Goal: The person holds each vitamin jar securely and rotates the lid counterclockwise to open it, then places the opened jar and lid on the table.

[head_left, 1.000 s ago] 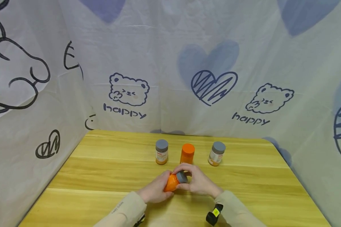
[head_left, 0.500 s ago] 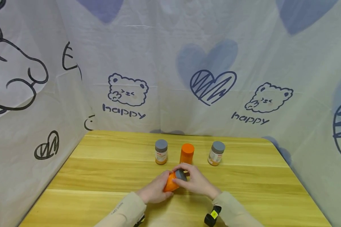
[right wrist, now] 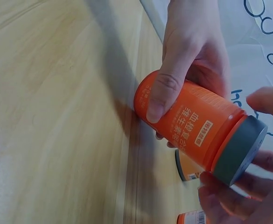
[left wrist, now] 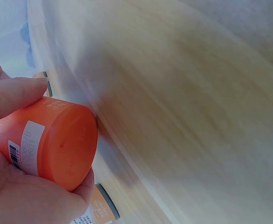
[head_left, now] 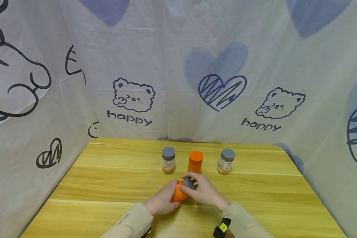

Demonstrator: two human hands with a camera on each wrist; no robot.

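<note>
An orange supplement bottle (right wrist: 197, 121) with a grey cap (right wrist: 239, 151) is held tilted above the table, cap toward the right. My left hand (head_left: 163, 199) grips its body, thumb along one side and fingers round the other. In the left wrist view, the orange bottle base (left wrist: 73, 149) faces the camera. My right hand (head_left: 204, 192) is curled about the cap end. In the right wrist view, its fingers (right wrist: 220, 191) lie along the cap's lower edge and its thumb is near the upper edge. The cap looks seated on the bottle.
Behind the hands, three bottles stand upright on the wooden table (head_left: 107, 185): a grey-capped bottle (head_left: 168, 162) on the left, an orange-capped bottle (head_left: 195, 162) in the middle, and another grey-capped bottle (head_left: 225, 162) on the right. A printed cloth (head_left: 172, 119) hangs behind.
My right thumb has shifted from low beside the cap up across its near side, and the right hand has turned slightly. The left hand and bottle stay nearly in place.
</note>
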